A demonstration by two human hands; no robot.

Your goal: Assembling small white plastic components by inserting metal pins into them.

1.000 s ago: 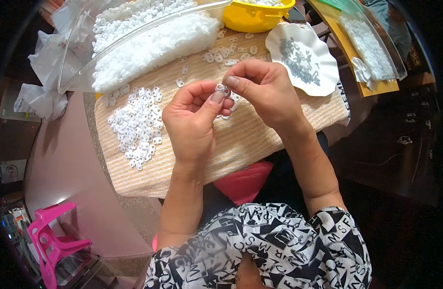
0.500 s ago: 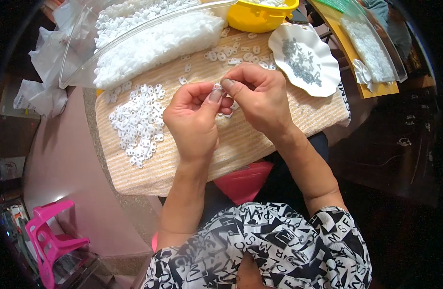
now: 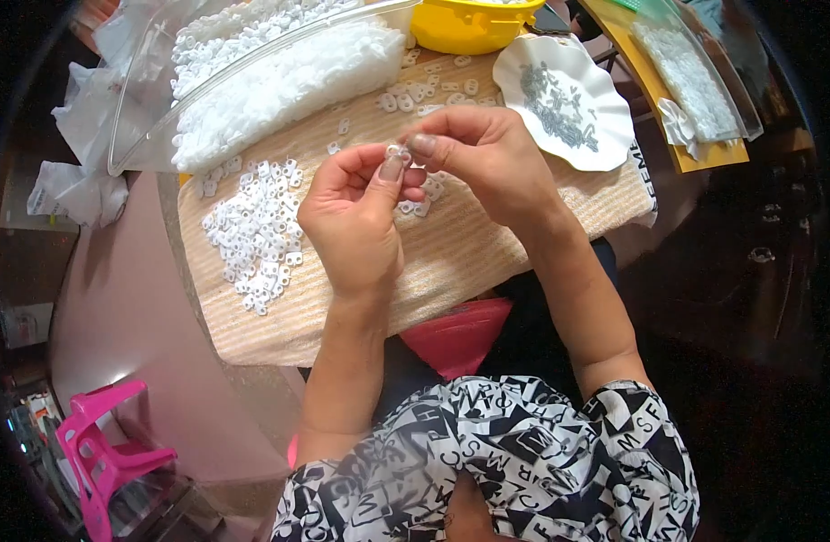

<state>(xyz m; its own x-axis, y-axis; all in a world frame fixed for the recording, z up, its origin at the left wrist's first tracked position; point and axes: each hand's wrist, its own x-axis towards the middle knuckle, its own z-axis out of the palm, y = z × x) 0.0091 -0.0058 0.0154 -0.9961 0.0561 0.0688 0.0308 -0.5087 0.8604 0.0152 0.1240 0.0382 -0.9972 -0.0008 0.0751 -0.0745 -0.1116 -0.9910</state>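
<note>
Steadying a small white piece over the cloth-covered worktop, raised clear of it, with the fingers of the left hand pressed firmly around it, thumb on top. Holding the right hand close in, fingers drawn together at the right edge of the piece; cannot tell whether gripping that edge, some tiny part or nothing. Having a loose pile of similar pieces to the left, and a wavy white plate of slim grey parts beyond the right wrist. Apparently at the fine two-handed step: bracing with the left, working at one edge with the right. Calling next, by the look of it, for an unyielding left pinch against twisting, and small, well-aligned fingertip pressure from the right.
</note>
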